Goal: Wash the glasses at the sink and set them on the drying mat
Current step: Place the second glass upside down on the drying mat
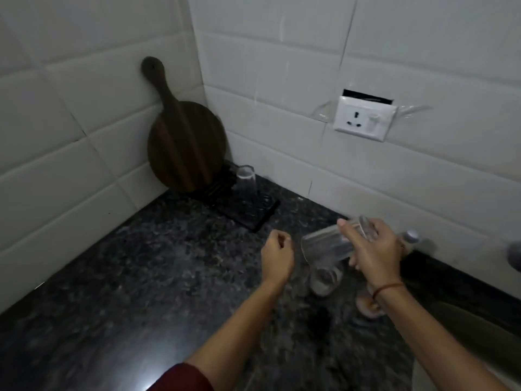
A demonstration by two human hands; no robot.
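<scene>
My right hand (373,253) grips a clear glass (324,244) tilted on its side, its mouth facing left, above the dark granite counter (141,277). A second clear glass (324,279) stands on the counter just below it. My left hand (277,256) hovers left of the held glass with its fingers curled and nothing in it. Farther back in the corner, a black drying mat (253,215) carries one upright glass (246,180).
A dark wooden paddle board (186,145) leans in the tiled corner behind the mat. A white wall socket (363,118) sits on the right wall. A pinkish object (369,306) lies on the counter under my right wrist. A metal fixture (410,237) shows at the right.
</scene>
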